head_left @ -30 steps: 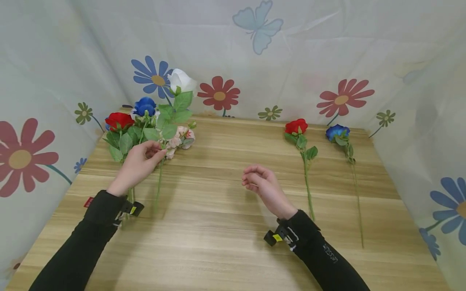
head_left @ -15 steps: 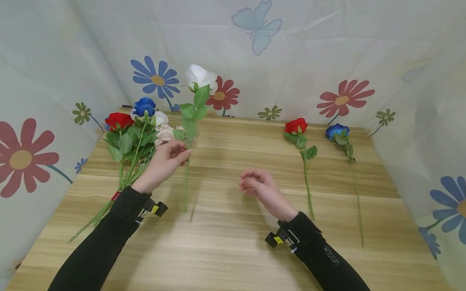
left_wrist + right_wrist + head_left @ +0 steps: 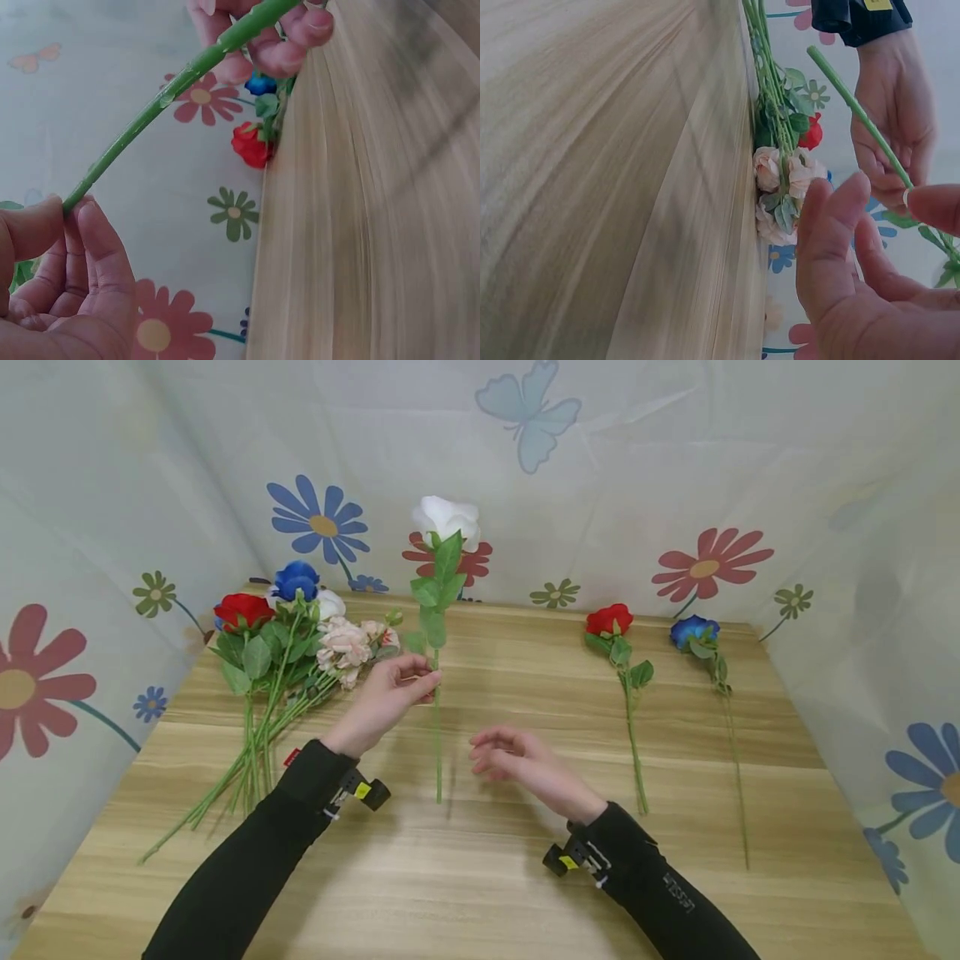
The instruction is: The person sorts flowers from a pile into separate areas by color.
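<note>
Between thumb and fingers, my left hand [image 3: 392, 697] pinches the green stem [image 3: 142, 120] of a white rose [image 3: 447, 520]. The rose stands upright above the table, bloom at the top, its leaves just over the hand and the bare stem hanging below. My right hand [image 3: 528, 764] is held to the right of that stem, fingers loosely bent and nothing in them. In the right wrist view, the fingers [image 3: 832, 247] of the right hand are spread near the stem; contact does not show.
A pile of flowers lies at the left, with a red rose [image 3: 243, 612], a blue rose [image 3: 297, 581] and pale pink blooms [image 3: 345, 647]. Toward the right lie a single red rose [image 3: 610, 620] and a single blue rose [image 3: 694, 632]. A printed curtain [image 3: 622, 460] backs the wooden table [image 3: 465, 885].
My left hand has carried the white rose rightward, away from the flower pile, and the rose has become more upright. My right hand has shifted slightly left and toward me.
</note>
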